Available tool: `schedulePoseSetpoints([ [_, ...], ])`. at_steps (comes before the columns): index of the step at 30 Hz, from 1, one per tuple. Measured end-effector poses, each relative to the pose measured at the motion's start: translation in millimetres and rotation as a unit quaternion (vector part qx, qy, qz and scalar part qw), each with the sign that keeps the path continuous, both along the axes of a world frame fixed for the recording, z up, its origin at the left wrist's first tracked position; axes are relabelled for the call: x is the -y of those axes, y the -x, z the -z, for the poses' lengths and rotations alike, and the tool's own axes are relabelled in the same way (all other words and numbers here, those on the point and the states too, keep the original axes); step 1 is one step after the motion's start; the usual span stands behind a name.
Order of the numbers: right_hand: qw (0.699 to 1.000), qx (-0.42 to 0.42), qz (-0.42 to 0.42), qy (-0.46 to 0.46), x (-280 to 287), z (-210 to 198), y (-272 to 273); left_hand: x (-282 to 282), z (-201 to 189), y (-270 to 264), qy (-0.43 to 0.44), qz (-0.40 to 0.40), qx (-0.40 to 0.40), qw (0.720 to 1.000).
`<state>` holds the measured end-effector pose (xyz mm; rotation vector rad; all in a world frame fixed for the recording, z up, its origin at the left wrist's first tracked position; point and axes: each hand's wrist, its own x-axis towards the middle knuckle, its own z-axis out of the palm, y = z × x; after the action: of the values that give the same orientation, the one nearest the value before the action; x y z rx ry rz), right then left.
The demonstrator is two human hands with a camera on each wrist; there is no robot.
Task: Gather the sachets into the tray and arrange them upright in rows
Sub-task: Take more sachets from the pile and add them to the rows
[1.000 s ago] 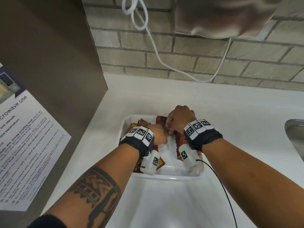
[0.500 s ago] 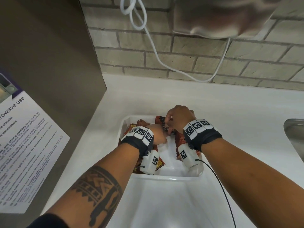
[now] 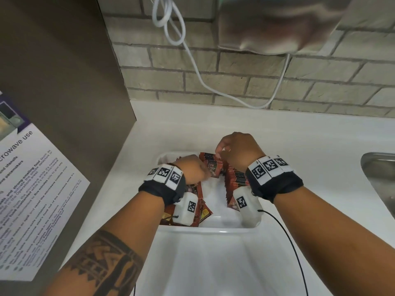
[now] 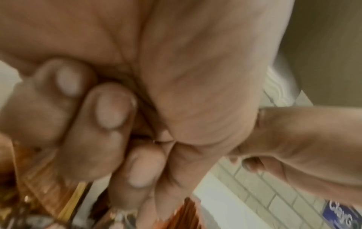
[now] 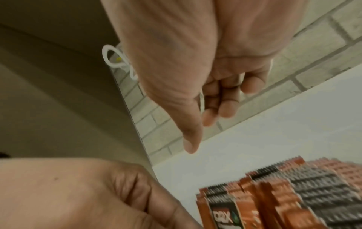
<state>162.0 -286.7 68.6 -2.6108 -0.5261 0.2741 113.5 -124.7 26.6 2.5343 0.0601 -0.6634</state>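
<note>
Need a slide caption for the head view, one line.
Both hands, left hand and right hand, work over upright sachets in a white tray on the counter.

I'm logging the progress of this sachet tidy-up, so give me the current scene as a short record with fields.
surface: white counter against a brick wall
tray: white tray, on the counter
upright row: sachets standing on edge along the tray's right side
loose sachets: lying flat at the tray's left, partly hidden under the wrist
left hand: left hand over the tray, fingers curled; what it holds is unclear
right hand: right hand above the row's far end, fingers loosely curled, holding nothing
also in view: sink edge at right
</note>
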Motion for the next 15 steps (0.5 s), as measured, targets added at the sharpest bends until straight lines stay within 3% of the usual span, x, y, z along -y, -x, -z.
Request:
schedulePoseSetpoints([
  [4, 0.998, -0.03, -0.011, -0.06, 11, -8, 37, -26, -12, 25, 0.024, -0.02, 0.054, 0.998],
  [10, 0.986, -0.166, -0.016, 0.008, -7, 24, 87, -45, -3, 60, 0.028, -0.039, 0.101, 0.994],
  [15, 0.982, -0.176, 0.026, 0.059, -25, 44, 98, -52, 13, 77, 0.039, -0.041, 0.096, 0.994],
])
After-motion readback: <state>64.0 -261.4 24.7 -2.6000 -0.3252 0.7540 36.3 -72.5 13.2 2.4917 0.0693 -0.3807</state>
